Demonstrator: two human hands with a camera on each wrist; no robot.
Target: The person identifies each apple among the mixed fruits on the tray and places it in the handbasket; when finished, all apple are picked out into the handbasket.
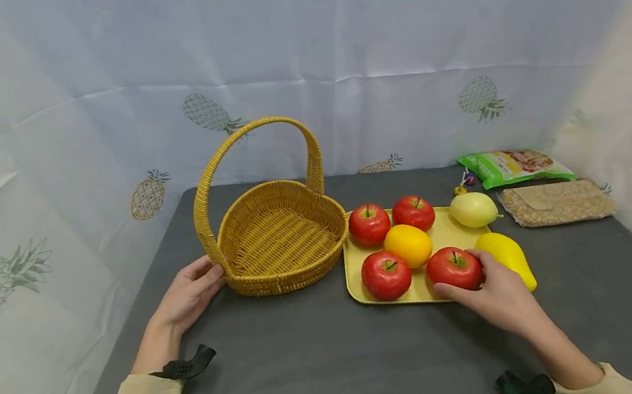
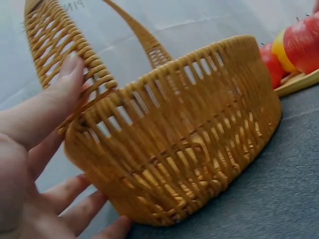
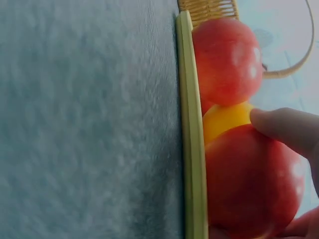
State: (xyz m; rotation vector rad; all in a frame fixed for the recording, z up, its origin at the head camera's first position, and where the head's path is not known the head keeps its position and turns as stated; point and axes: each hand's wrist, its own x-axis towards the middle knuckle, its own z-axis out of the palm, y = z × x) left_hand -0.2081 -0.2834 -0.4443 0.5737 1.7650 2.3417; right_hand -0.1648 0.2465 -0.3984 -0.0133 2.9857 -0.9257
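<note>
A heart-shaped golden wicker basket [image 1: 282, 282] with a tall arched handle stands on the table, nothing inside it. At its left side my left hand [image 1: 193, 290] holds it: the thumb lies over the foot of the handle [image 2: 65, 45], with the other fingers spread along the woven wall. My right hand [image 1: 502, 292] grips a red apple [image 1: 451, 270] at the front of a yellow tray [image 1: 357, 285], thumb on the near side and fingers round the right. Beside it on the tray are another front apple [image 1: 385, 276], an orange fruit [image 1: 409, 246] and two apples behind.
A pale yellow lemon-like fruit [image 1: 472, 210] and a yellow mango [image 1: 506, 255] lie at the tray's right side. Farther right sit a green packet [image 1: 518, 167] and a clear bag of grain [image 1: 556, 203]. A pineapple-print cloth [image 1: 326, 42] hangs behind the grey table [image 1: 313, 357].
</note>
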